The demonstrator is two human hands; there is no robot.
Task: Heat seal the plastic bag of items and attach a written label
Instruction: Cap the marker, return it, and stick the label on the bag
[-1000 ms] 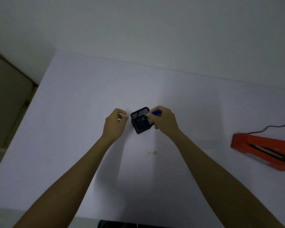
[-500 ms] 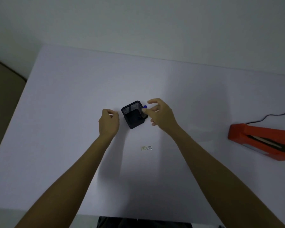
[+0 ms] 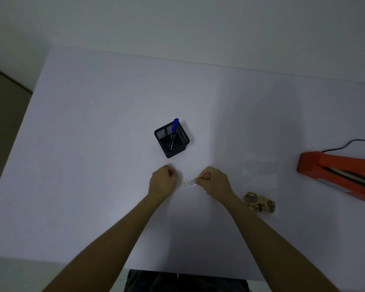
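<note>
1. Pinching the right end of the small written label [image 3: 188, 183], the right hand [image 3: 216, 183] is keeping its fingers [image 3: 204, 176] curled, thumb and forefinger closed on the strip.
2. The label is lying flat on the white table [image 3: 93, 165], on the near side of the black mesh pen holder [image 3: 171, 139] and apart from it.
3. The left hand [image 3: 162, 182] is resting on the table just left of the label, its fingers curled into a loose fist and gripping nothing that can be seen.
4. A blue pen [image 3: 174, 131] is standing tilted inside the pen holder, its cap sticking out over the far rim.
5. The clear plastic bag [image 3: 259, 202] of brownish items is lying to the right of the pen holder and nearer the person, just beside the right forearm; its clear edges are hard to make out.
6. The orange heat sealer [image 3: 337, 175] is sitting far to the right of the pen holder, at the table's right edge, with a black cord [image 3: 350, 142] trailing off behind it.
</note>
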